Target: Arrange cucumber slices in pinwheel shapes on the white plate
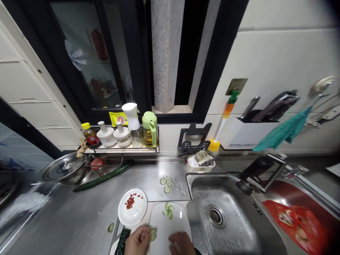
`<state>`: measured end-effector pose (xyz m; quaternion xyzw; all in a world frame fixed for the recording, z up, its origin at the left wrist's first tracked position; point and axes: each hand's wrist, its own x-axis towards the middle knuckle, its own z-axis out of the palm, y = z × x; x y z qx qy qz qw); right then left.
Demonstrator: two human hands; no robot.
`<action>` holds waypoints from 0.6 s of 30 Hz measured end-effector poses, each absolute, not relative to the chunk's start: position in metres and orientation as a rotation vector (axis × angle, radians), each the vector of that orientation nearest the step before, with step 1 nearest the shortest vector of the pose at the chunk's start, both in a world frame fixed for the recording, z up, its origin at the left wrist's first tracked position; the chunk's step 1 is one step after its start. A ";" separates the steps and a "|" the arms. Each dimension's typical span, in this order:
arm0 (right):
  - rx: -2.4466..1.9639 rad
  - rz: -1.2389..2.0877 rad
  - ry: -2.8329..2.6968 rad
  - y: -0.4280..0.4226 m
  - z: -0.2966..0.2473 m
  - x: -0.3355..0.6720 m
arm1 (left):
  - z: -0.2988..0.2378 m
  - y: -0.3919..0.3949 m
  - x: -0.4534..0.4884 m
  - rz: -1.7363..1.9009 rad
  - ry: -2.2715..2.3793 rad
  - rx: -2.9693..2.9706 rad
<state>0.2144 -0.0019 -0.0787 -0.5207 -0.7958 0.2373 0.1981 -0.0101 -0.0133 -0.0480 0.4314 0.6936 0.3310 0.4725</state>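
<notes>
Green cucumber slice (pixel 153 234) — pinched at left hand's (pixel 138 242) fingertips.

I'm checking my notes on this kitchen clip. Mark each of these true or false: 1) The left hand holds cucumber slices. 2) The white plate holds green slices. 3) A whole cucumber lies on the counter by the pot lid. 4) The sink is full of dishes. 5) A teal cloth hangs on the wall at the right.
1) True: the left hand pinches cucumber slices over the cutting board.
2) False: the white plate holds small red bits.
3) True: the whole cucumber lies beside the pot lid.
4) False: the sink basin shows only its drain.
5) True: the teal cloth hangs there.
</notes>
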 end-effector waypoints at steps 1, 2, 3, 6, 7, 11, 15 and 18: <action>-1.463 0.769 -2.097 0.001 -0.069 0.210 | -0.046 -0.011 -0.005 0.822 1.615 1.010; -1.473 0.906 -1.979 0.004 -0.059 0.206 | -0.043 -0.009 0.002 0.838 1.536 0.966; -1.486 1.058 -1.889 0.008 -0.048 0.202 | -0.040 -0.007 0.008 0.855 1.465 0.931; -1.521 1.341 -1.670 0.017 -0.018 0.194 | -0.032 -0.002 0.026 0.913 1.361 0.819; -1.534 1.372 -1.636 0.019 -0.011 0.193 | -0.030 -0.001 0.031 0.918 1.341 0.782; -1.594 1.362 -1.622 0.024 -0.008 0.195 | -0.033 0.001 0.039 0.785 1.246 0.604; -1.577 1.403 -1.573 0.023 -0.021 0.202 | -0.042 0.001 0.046 0.726 1.192 0.364; -1.552 1.445 -1.558 0.021 -0.021 0.206 | -0.040 0.001 0.056 0.659 1.122 0.241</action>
